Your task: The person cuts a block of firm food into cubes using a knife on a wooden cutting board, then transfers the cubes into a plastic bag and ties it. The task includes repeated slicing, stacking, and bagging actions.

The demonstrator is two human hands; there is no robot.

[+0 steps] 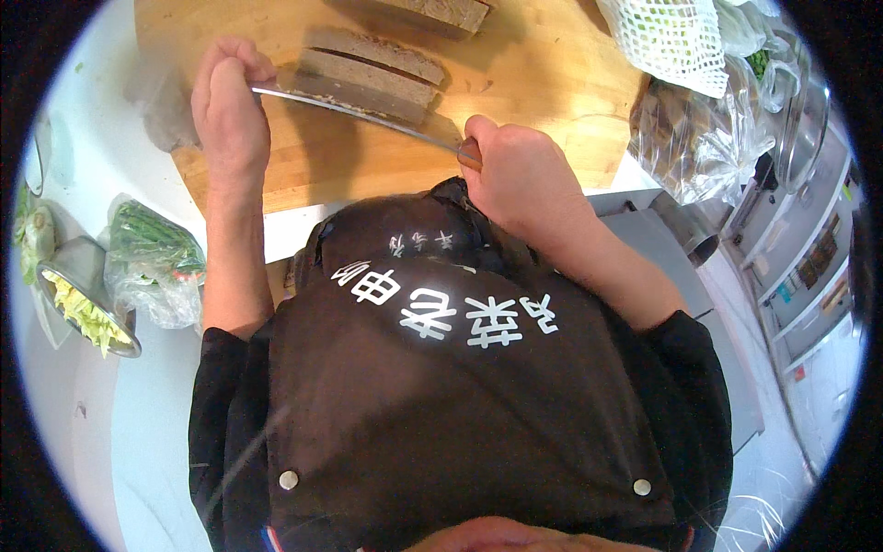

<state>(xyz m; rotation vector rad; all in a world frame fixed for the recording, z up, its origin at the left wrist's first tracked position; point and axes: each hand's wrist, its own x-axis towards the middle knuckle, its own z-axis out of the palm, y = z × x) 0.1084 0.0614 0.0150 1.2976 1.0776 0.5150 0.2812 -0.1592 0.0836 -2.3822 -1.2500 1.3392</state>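
Observation:
My right hand (pixel 521 172) grips the brown handle of a kitchen knife (pixel 359 116), whose blade is seen nearly edge-on. At the blade's far end, my left hand (pixel 231 103) is curled on the tip. Just beyond the blade lies a grey-brown food block (pixel 365 79), cut lengthwise into strips with narrow dark gaps between them. The blade runs along the near side of these strips; whether it touches them cannot be told. Another block (pixel 441 15) of similar colour lies farther back, cut off by the picture's top. All rest on a wooden cutting board (pixel 552 90).
At right are a white foam net (pixel 679 41), a clear plastic bag with brown contents (pixel 690 131) and a glass lid (pixel 804 131). Bagged green vegetables (pixel 148 234) and a metal bowl of shredded yellow-green vegetable (pixel 86 303) stand left. My dark apron (pixel 441 414) borders the board's near edge.

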